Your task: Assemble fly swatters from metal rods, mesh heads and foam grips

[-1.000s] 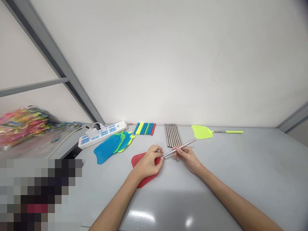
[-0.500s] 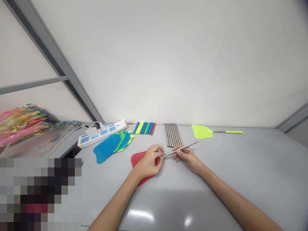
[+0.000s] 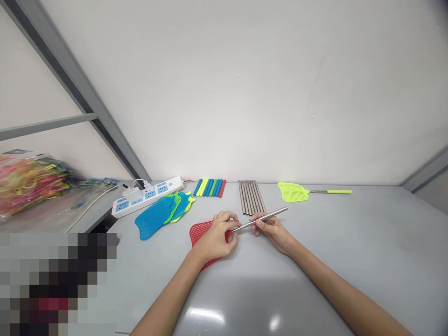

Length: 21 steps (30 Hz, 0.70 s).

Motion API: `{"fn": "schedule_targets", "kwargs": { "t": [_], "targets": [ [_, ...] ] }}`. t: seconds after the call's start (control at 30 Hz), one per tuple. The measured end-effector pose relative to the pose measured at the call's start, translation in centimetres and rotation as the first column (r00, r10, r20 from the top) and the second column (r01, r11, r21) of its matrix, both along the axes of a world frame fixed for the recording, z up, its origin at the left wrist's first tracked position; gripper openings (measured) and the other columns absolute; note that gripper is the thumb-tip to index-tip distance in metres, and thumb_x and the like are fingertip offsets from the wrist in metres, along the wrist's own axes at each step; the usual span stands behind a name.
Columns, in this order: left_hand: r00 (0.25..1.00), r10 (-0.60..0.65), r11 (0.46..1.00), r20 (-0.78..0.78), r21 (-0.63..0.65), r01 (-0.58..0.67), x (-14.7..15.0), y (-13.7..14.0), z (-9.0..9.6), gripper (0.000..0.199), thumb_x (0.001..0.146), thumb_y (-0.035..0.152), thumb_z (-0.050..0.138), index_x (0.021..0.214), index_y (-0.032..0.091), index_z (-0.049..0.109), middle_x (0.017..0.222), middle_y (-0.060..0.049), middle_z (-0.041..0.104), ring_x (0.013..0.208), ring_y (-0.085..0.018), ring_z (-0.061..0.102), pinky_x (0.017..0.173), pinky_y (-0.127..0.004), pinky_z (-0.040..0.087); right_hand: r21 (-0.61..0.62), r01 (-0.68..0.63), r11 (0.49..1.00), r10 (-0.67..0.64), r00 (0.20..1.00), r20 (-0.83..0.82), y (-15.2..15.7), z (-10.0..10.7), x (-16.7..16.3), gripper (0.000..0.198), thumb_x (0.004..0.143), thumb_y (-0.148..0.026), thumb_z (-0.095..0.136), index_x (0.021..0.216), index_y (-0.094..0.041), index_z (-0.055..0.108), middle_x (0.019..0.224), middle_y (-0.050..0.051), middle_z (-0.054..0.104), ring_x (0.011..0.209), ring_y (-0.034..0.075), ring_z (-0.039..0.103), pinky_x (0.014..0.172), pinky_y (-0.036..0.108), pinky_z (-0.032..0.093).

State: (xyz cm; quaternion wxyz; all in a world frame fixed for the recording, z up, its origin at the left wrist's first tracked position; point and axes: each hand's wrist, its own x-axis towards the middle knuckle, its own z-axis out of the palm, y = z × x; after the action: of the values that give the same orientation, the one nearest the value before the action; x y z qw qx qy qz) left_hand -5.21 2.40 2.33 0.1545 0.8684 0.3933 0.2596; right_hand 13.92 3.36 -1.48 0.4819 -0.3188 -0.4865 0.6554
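The thin silver metal rod (image 3: 261, 219) slants up-right, pinched in the right hand (image 3: 272, 228); its low end meets the left hand (image 3: 217, 235), whose fingers (image 3: 234, 227) grip the red mesh swatter head (image 3: 199, 232) (flat on the bench).

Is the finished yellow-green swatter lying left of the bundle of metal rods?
No, the yellow-green swatter lies to the right of the metal rods, near the back of the table.

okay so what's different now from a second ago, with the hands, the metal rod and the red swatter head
Very little. The right hand has pushed the metal rod slightly further toward the left hand, so more of its thin end is hidden at the neck of the red swatter head. Both hands keep the same grips. The spare rods, coloured grips and finished yellow swatter have not moved.
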Motion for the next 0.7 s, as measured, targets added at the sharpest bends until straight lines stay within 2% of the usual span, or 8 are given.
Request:
{"fn": "schedule_targets", "kwargs": {
  "t": [0.2,0.47,0.7],
  "targets": [
    [0.999,0.030,0.999,0.012,-0.025,-0.030,0.0,0.1,0.0,0.018,0.073,0.022,0.049,0.088,0.023,0.059,0.092,-0.003,0.051,0.086,-0.018,0.045,0.083,-0.037,0.032,-0.024,-0.014,1.000,0.014,1.000,-0.010,-0.3,0.2,0.0,0.019,0.069,-0.031,0.059,0.083,-0.018,0.063,0.066,0.003,0.058,0.064,0.013,0.050,0.059,0.028,0.038],
    [0.999,0.051,0.999,-0.008,-0.011,-0.051,-0.1,0.4,0.0,0.017,0.077,0.029,0.046,0.085,0.024,0.060,0.092,-0.003,0.051,0.087,-0.017,0.045,0.079,-0.035,0.031,-0.058,-0.040,0.998,0.039,0.999,-0.017,-0.8,0.2,-0.2,0.022,0.069,-0.027,0.059,0.089,-0.018,0.063,0.072,0.005,0.060,0.071,0.016,0.053,0.057,0.028,0.039],
    [0.999,0.048,0.998,-0.012,-0.034,-0.049,-0.2,0.6,-0.2,0.016,0.073,0.036,0.051,0.080,0.027,0.062,0.092,-0.001,0.051,0.087,-0.017,0.044,0.078,-0.034,0.031,-0.162,-0.176,0.971,0.167,0.984,-0.069,-1.3,0.9,-0.2,0.016,0.069,-0.025,0.059,0.081,-0.016,0.064,0.073,0.007,0.059,0.071,0.017,0.054,0.053,0.027,0.040]
  ]
}}
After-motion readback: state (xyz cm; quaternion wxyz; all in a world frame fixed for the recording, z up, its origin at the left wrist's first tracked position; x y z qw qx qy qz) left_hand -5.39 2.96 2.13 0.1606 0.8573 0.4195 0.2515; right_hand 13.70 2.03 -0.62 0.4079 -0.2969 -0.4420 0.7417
